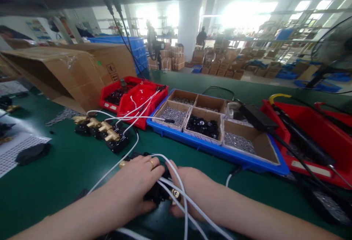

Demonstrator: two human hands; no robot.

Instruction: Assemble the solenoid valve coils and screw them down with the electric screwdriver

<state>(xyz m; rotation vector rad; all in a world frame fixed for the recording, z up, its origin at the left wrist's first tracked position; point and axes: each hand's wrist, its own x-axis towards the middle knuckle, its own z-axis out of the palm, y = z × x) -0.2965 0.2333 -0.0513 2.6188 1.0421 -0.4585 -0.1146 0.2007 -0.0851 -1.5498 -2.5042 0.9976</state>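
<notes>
My left hand and my right hand are both closed around a black part with a brass fitting on the green bench. A ring shows on my left hand. White cables drape over my right hand and across the part. A row of black parts with brass tops lies just beyond my left hand.
A blue tray holds cardboard boxes of screws and black pieces. Red bins stand behind it and at the right. A large cardboard box lies at the left. A fan stands far right; people are at work in the background.
</notes>
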